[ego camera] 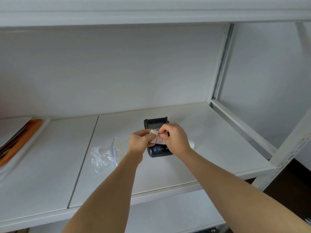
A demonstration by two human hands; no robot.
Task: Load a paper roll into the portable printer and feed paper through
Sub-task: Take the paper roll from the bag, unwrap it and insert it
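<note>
A black portable printer (155, 153) with blue buttons lies on the white shelf (210, 148), its lid (156, 122) standing open at the far end. Just above the printer I hold a white paper roll (155, 137) whose labels have red outlines. My left hand (140, 140) grips the roll from the left. My right hand (175, 138) pinches the roll's free end with thumb and forefinger from the right. The printer's paper bay is hidden behind my hands.
An empty clear zip bag (106, 153) lies on the shelf left of the printer. At the far left a white tray (25, 143) holds orange and dark items. A white metal upright (286, 152) stands at the shelf's right front corner.
</note>
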